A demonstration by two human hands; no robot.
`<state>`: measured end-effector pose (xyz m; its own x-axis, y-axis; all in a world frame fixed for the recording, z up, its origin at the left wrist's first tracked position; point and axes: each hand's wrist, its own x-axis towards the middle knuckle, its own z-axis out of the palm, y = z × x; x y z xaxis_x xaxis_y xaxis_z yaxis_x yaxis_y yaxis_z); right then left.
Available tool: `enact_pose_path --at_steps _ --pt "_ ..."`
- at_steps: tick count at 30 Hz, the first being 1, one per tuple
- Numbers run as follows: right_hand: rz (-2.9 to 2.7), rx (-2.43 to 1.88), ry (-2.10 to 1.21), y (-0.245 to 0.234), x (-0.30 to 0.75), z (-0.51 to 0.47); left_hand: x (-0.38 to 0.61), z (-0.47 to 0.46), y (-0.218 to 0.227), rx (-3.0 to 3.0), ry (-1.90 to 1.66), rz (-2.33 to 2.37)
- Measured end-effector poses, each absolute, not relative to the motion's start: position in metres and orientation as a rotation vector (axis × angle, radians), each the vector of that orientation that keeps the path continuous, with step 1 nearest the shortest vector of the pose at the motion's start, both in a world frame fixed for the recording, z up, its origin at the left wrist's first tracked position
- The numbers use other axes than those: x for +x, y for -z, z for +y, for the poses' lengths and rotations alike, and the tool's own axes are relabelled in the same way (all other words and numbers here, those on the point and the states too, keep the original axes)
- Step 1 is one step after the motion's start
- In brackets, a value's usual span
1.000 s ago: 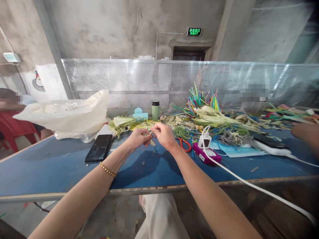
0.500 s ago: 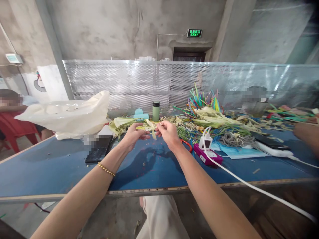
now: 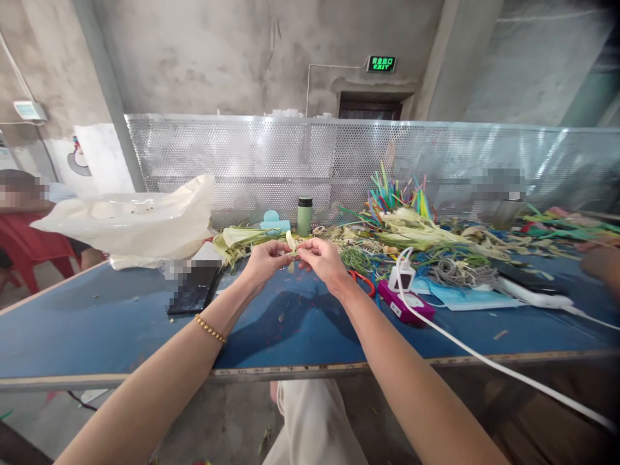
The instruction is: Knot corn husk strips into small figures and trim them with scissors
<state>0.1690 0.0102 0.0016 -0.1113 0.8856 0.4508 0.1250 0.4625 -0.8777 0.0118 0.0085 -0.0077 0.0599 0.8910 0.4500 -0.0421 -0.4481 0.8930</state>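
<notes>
Pale strips of husk [image 3: 290, 241] stand up between my two hands, above the blue table. My left hand [image 3: 267, 261] pinches them from the left, thumb and fingers pressed together. From the right, my right hand [image 3: 320, 258] closes on the same strips, its fingertips almost meeting those of the left. The lower end of the husk is mostly hidden by my fingers. Just beyond my hands lie green and cream husks [image 3: 237, 240] in a loose heap. Scissors with red handles [image 3: 363, 282] rest beside my right wrist.
A green bottle [image 3: 305, 216] stands behind my hands. On the left are a dark phone [image 3: 194, 287] and a cream plastic bag [image 3: 140, 223]. To the right sit a purple power strip [image 3: 405, 302], cords [image 3: 455, 270] and a white cable [image 3: 494, 365]. Another person's hand [image 3: 600, 258] shows far right.
My left hand has moved in toward the right one, and its spread fingers have closed on the husk strips. The pale upper strip now stands more upright.
</notes>
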Motion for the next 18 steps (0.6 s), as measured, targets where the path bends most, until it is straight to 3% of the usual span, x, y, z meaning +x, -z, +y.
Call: enact_pose_path --at_steps 12,18 --pt "-1.661 -0.860 -0.792 0.0000 0.1698 0.0103 0.0169 0.0005 0.0056 1.729 -1.421 0.900" --pt "-1.733 -0.916 -0.509 -0.0020 0.1707 0.0077 0.0179 0.0063 0.0109 1.697 -1.504 0.943"
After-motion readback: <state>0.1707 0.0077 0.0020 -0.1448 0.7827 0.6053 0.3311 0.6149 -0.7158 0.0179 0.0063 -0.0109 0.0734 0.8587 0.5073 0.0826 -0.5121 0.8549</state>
